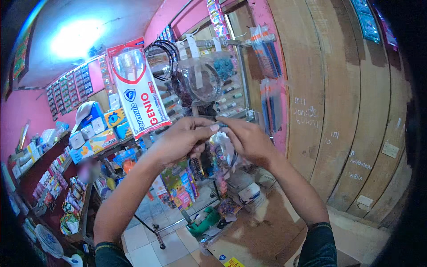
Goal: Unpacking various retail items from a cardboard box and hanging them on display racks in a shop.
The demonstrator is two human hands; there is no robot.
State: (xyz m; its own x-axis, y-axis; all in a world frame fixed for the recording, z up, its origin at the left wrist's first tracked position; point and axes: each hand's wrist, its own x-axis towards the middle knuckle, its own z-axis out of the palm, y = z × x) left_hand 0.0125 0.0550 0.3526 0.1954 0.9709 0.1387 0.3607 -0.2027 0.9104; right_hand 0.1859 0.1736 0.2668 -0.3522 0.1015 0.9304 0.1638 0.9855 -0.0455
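My left hand (pixel 181 140) and my right hand (pixel 245 138) are raised close together in front of a display rack of small goods. The fingertips of both meet at the top of a shiny clear plastic package (pixel 225 150), which hangs below them. Its contents are hard to make out through the glare. Just above my hands hangs a hair band in a clear bag (pixel 204 83), with black hair bands (pixel 162 60) to its upper left. A large Formula toothbrush pack (pixel 140 90) hangs left of them. Colourful packets (pixel 183 188) hang lower down, below my left hand.
Packs of combs (pixel 267 50) hang at the rack's right, beside a wooden plank wall (pixel 300 76). Underneath are a metal rack foot (pixel 160 237), a green plastic container (pixel 204 222) and cardboard (pixel 253 230). Stocked shelves (pixel 50 167) and a fan (pixel 50 240) stand left.
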